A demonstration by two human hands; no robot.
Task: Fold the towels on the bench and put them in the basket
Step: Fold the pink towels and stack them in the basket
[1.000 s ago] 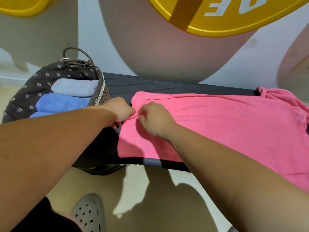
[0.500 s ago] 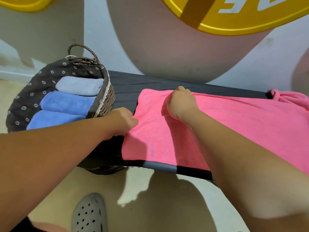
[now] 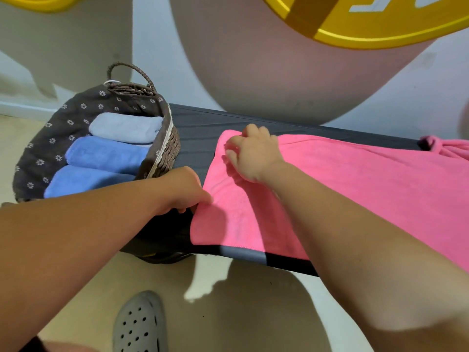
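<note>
A pink towel [image 3: 355, 189] lies spread flat along the dark bench [image 3: 203, 128]. My left hand [image 3: 182, 193] pinches the towel's left edge near its middle. My right hand [image 3: 253, 156] grips the same edge near the far left corner, fingers curled into the cloth. A wicker basket [image 3: 167, 148] with a dark flowered lining stands on the bench's left end. It holds three rolled towels: a pale grey one [image 3: 124, 128] at the back and two blue ones [image 3: 106, 153] in front.
A bunched pink cloth [image 3: 446, 146] lies at the bench's far right end. The wall with a large painted shape rises right behind the bench. My grey perforated shoe [image 3: 139, 323] is on the beige floor below the bench's near edge.
My right hand slid from beside the left hand up along the towel's left edge to the far corner. The left hand stayed on the edge. The view shifted slightly left.
</note>
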